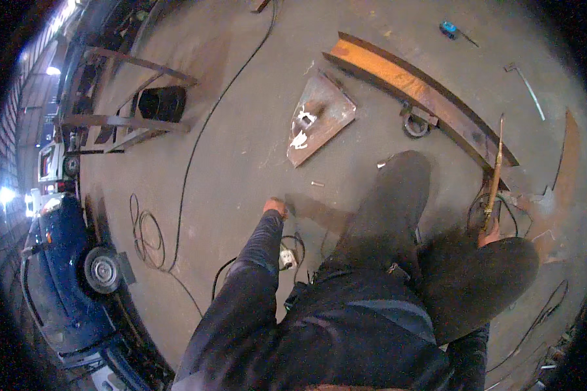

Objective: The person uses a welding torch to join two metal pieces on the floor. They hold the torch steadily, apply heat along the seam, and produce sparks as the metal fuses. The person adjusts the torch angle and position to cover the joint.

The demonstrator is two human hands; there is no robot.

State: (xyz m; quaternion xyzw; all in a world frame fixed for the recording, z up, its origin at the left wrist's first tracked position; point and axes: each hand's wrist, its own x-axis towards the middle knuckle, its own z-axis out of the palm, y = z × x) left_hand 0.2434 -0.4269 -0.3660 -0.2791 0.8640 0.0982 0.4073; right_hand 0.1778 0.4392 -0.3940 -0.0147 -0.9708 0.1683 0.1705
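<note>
On the right, my right hand (490, 234) is closed around the lower end of a long brass-coloured cutting torch (497, 171). The torch stands upright beside my bent knee, its narrow tip pointing away from me. My left hand (276, 207) is held low over the concrete floor, left of my other knee. Its fingers are too small and hidden to make out. Beyond it lie a small bolt (317, 184) and a rusty triangular steel plate (329, 120) with white patches. A rusty steel channel beam (414, 85) stretches across the floor ahead, with a round metal ring (415, 125) against its near side.
Left stands a metal frame (127, 121) with a black container (162, 104). A cable (190, 153) runs along the floor; a white socket block (287, 258) sits by my left forearm. Far right lie a blue-handled tool (449, 29) and a hammer (527, 91). A blue vehicle (62, 287) is at left.
</note>
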